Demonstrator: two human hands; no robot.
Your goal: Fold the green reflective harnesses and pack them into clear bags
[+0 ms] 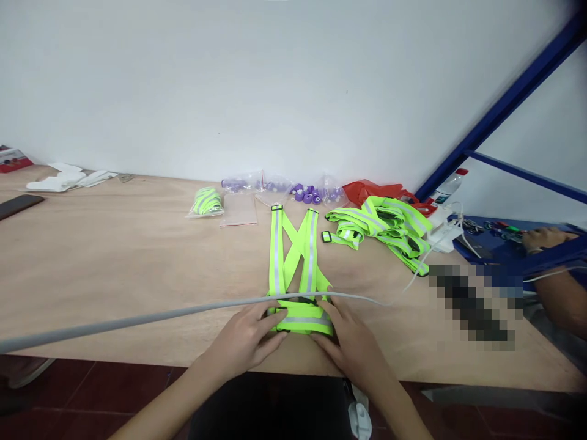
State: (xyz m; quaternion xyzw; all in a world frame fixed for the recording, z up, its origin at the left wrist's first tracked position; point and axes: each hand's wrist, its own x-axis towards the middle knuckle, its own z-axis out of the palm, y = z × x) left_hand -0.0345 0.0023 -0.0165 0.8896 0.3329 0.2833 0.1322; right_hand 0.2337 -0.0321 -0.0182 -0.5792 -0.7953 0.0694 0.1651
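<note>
Left grip [247, 336]: part-open, thumb and fingers touching left end of reflective vest [310, 263] at its waistband [305, 327]. Right grip [355, 342]: same, right end. Whether either holds firmly: cannot tell. Forearms reach in over table [137, 256] front edge. Vest: one, flat, near front edge; two buckled straps toward back edge. Back edge: one bagged strap bundle [208, 201], one red bag [367, 192].

Soft, even light on the wall [229, 85] before me; floor [103, 388] dim. Coarse pixels cover a patch of the tabletop [119, 256], right.
</note>
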